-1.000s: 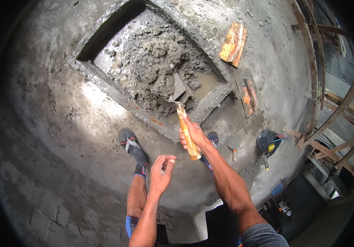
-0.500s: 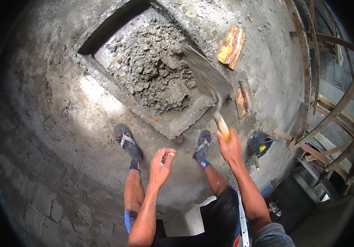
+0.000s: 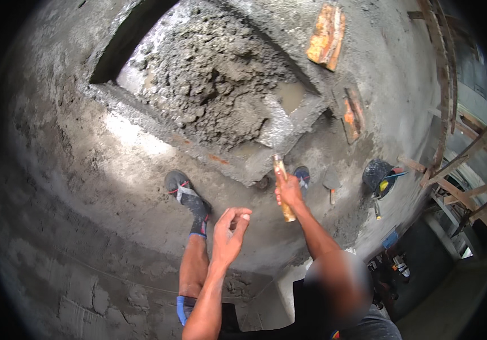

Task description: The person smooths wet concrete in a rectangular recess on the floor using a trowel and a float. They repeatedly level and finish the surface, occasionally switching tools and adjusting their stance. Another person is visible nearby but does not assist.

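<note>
My right hand is wrapped round the wooden handle of a trowel. Its wide, wet metal blade reaches over the near wall of a mortar box, down to the near right part of the mortar. That grey mortar is a lumpy, wet heap, with a little murky water in the right corner. Nearer to me, my left hand hovers above the floor, its fingers loosely curled and the thumb tip against the index finger. Nothing shows in it.
Right of the box lie an orange-stained block and a second stained piece. A small trowel lies on the floor near my right foot. A black bucket holds tools. Wooden framing stands at the far right.
The trowel has swung down and left, from above the box's right corner onto the mortar's near edge. My right hand moved left with it. My left hand stays loosely curled.
</note>
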A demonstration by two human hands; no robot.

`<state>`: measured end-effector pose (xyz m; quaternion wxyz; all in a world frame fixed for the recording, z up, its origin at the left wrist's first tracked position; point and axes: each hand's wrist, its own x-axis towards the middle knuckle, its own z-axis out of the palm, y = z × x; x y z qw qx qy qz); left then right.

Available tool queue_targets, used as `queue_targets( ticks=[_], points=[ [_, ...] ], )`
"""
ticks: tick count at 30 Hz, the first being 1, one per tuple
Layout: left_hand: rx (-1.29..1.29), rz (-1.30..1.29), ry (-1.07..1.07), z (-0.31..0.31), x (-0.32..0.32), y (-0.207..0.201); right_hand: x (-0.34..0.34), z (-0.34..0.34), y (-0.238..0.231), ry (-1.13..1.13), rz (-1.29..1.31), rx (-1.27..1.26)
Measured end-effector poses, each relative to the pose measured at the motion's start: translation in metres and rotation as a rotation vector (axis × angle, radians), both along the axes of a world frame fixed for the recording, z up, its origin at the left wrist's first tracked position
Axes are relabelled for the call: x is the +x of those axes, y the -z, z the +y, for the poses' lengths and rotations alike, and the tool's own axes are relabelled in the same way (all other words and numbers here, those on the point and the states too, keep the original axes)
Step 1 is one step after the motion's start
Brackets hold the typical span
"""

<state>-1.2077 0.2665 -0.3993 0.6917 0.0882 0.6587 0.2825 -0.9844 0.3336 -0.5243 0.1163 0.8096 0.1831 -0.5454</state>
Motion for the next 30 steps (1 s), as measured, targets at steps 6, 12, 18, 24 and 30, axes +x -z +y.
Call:
queue_targets(
  ticks=[6,12,18,24,30],
  points=[
    [0.01,0.034,-0.034,-0.004,0.003,0.002,0.005,0.0,-0.007,-0.034,0.155,0.121],
    [-0.004,-0.01,-0.024,-0.015,0.014,0.0,0.011,-0.014,0.002,-0.003,0.169,0.16],
    [0.021,0.03,-0.082,-0.026,0.016,0.0,0.007,-0.018,-0.002,-0.064,0.146,0.191],
    [0.029,0.01,-0.027,-0.028,0.025,0.001,0.002,-0.001,-0.023,0.009,0.102,0.112],
    [0.055,0.017,-0.036,-0.029,0.031,-0.001,0.068,-0.041,-0.175,-0.027,0.019,-0.046]
  ],
)
